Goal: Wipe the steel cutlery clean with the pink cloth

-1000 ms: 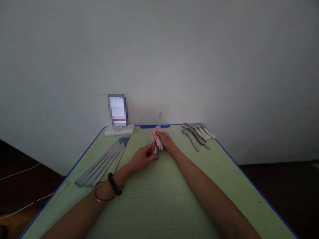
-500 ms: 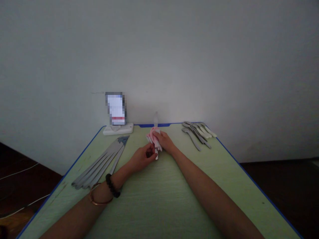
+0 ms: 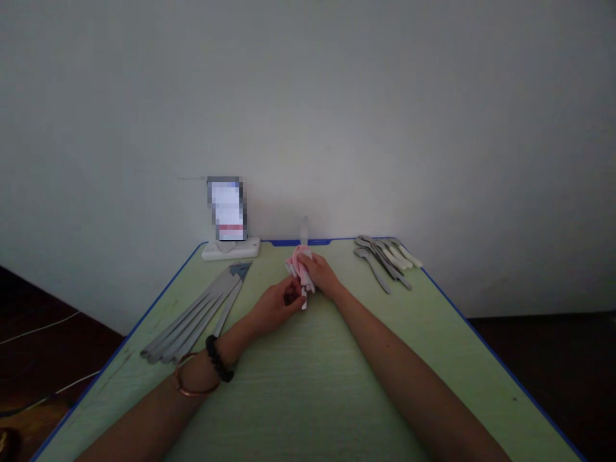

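Over the far middle of the table, a table knife [image 3: 304, 231] points away from me with its blade uncovered. A pink and white cloth [image 3: 303, 273] is folded around its middle. My left hand [image 3: 282, 303] pinches the near end of the knife between thumb and fingers. The cloth is gripped by my right hand [image 3: 321, 273], its thumb lying on top. My hands cover part of the knife.
Several long grey metal pieces resembling table knives [image 3: 195, 314] lie fanned out at left, near my left wrist. Spoons [image 3: 373, 266], some with white handles, lie at the back right. A phone [image 3: 228, 212] stands on a white base [image 3: 231, 249] before the wall.
The whole view has shifted slightly, so things appear a little farther right. Both hands keep the same hold on the knife and cloth.
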Demonstrator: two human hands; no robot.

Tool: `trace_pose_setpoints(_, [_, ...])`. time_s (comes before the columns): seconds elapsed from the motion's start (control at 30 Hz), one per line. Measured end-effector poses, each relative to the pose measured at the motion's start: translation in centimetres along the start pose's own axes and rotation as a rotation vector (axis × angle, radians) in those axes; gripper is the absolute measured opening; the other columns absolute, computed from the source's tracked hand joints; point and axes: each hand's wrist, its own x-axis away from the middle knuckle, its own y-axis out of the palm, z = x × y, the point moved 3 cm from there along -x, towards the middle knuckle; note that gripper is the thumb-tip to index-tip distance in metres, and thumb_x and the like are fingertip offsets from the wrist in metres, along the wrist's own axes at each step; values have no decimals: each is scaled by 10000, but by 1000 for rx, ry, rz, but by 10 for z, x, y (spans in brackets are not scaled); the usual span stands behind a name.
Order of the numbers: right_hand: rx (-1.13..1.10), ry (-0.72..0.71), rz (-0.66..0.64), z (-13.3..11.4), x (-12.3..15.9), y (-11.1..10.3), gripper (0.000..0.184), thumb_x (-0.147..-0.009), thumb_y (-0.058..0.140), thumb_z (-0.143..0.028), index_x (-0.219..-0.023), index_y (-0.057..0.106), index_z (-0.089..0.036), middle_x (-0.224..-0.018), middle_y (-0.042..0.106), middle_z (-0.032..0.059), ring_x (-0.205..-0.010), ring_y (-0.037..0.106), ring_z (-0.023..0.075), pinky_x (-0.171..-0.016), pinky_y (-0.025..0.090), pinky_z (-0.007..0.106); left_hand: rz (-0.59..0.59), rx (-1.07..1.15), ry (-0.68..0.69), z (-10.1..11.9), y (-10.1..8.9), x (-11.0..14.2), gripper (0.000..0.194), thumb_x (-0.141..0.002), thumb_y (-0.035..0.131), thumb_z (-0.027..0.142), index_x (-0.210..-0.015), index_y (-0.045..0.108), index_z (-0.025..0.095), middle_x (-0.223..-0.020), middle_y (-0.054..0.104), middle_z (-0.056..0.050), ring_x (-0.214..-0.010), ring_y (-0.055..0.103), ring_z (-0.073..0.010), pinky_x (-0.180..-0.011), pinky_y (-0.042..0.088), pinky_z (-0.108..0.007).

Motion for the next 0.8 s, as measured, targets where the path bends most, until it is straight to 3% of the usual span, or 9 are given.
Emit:
trace_pose_setpoints(0.3, [-204, 68, 22, 14, -7, -1, 349, -743, 504, -496, -652, 542, -161, -515, 520, -27, -495, 448, 112, -510, 337, 243, -6, 48, -10, 0, -1, 1, 251, -720, 622, 242, -891, 442, 200, -647, 486, 79, -542, 458, -83, -512, 368, -199])
trace_pose_setpoints(0.5, [-517, 167, 47, 19, -12, 0, 288, -747, 540, -450, -695, 561, -167, -514, 568, -9, -470, 502, 133, -495, 388, 253, 9, 29, 16, 0, -1, 1, 290, -728, 569, 168, -983, 432, 199, -746, 511, 59, -561, 477, -71, -530, 389, -196])
trace_pose_setpoints(0.67, [-875, 209, -99, 7, -9, -4, 269, -809, 465, -415, -725, 552, -175, -468, 560, -3, -405, 507, 140, -449, 414, 251, 42, 64, 13, 1, -2, 1, 371, -733, 561, 176, -1066, 400, 199, -817, 550, 42, -548, 491, -66, -525, 399, -196])
trace_pose_setpoints(0.8, [-1031, 230, -153, -1, -4, -9, 288, -835, 418, -395, -678, 526, -180, -480, 572, 3, -397, 515, 130, -420, 419, 232, 5, 52, -20, -1, 0, 1, 275, -749, 580, 222, -994, 462, 181, -722, 589, 40, -556, 504, -88, -526, 386, -203])
